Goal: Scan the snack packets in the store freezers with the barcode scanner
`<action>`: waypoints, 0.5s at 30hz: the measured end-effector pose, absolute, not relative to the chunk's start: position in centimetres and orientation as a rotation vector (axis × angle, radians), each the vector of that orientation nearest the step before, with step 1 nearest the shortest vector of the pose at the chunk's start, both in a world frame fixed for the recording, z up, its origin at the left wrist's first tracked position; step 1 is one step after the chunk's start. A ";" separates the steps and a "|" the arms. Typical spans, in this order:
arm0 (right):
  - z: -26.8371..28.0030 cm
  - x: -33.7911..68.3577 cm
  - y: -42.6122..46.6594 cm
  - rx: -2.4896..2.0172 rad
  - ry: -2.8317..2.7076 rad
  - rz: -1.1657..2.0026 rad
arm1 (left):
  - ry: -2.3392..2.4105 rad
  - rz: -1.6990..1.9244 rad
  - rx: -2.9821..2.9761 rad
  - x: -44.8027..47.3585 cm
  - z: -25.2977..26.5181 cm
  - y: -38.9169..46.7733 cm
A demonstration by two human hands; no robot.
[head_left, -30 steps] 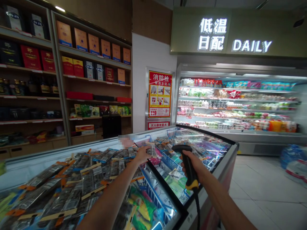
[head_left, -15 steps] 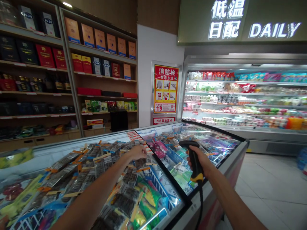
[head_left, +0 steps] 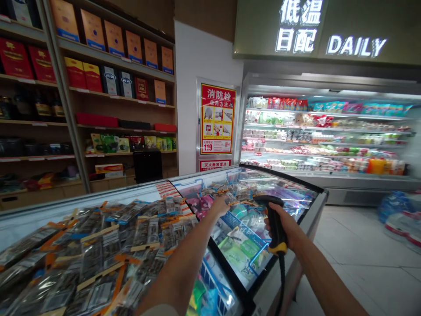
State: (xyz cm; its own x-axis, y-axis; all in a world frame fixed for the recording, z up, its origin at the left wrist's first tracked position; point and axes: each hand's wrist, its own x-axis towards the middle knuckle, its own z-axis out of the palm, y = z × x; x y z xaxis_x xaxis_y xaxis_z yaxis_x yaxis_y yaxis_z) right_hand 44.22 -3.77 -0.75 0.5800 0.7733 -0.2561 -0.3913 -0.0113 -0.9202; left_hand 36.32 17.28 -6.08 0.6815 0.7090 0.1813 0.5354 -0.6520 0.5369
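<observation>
My right hand (head_left: pixel 289 228) is wrapped round the grip of a black and yellow barcode scanner (head_left: pixel 278 228), its cable hanging down. The scanner head is over the right part of a glass-topped chest freezer (head_left: pixel 324 199). My left hand (head_left: pixel 219 207) reaches across the freezer, its fingers bunched close to several clear snack packets (head_left: pixel 243 193) on the far right part. What is in those fingers, if anything, I cannot make out. Many dark snack packets (head_left: pixel 95 259) with orange, blue and tan strips lie heaped on the left part, beside and under my left forearm.
Blue wire baskets (head_left: pixel 243 226) with bagged goods show under the glass. A black frame bar (head_left: pixel 226 267) divides the freezer top. Behind are shelves of boxes (head_left: pixel 141 90), a red fire-hydrant sign (head_left: pixel 217 118) and a lit chiller (head_left: pixel 296 127). Bottled water (head_left: pixel 394 206) stands on the floor at right.
My left hand has moved right, from the heaped packets past the dividing bar to the packets on the right part. The view has turned left; my right hand still holds the scanner.
</observation>
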 end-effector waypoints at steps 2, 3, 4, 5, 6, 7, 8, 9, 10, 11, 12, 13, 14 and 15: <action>-1.1 45.0 -3.6 -1.274 -0.363 0.955 | 1.010 0.532 2.400 38.1 -7.3 17.8; -1.3 45.4 -3.6 -1.279 -0.358 0.952 | 1.026 0.540 2.386 38.8 -7.7 18.0; -1.5 45.6 -3.5 -1.285 -0.354 0.947 | 1.043 0.551 2.375 39.4 -8.1 18.3; -1.6 45.9 -3.5 -1.293 -0.350 0.944 | 1.062 0.564 2.366 39.9 -8.3 18.5; -1.7 46.0 -3.5 -1.303 -0.342 0.944 | 1.082 0.578 2.358 40.4 -8.5 18.6; -1.8 46.1 -3.4 -1.312 -0.333 0.945 | 1.104 0.590 2.347 40.8 -8.7 18.7; -1.9 46.1 -3.4 -1.317 -0.325 0.948 | 1.131 0.603 2.333 41.2 -8.8 18.8; -1.9 46.1 -3.4 -1.321 -0.319 0.953 | 1.164 0.621 2.311 41.4 -8.9 18.9; -1.9 46.0 -3.5 -1.323 -0.318 0.958 | 1.200 0.641 2.282 41.7 -9.0 19.0; -1.8 45.8 -3.5 -1.324 -0.322 0.960 | 1.232 0.662 2.244 41.9 -9.1 19.1; -1.7 45.7 -3.6 -1.323 -0.328 0.960 | 1.252 0.689 2.198 42.0 -9.2 19.2; -1.5 45.5 -3.7 -1.323 -0.336 0.957 | 1.257 0.720 2.146 42.0 -9.3 19.3; -1.3 45.3 -3.8 -1.324 -0.344 0.955 | 1.240 0.750 2.092 42.0 -9.5 19.4; -1.0 45.1 -4.0 -1.327 -0.351 0.952 | 1.204 0.778 2.041 41.9 -9.6 19.5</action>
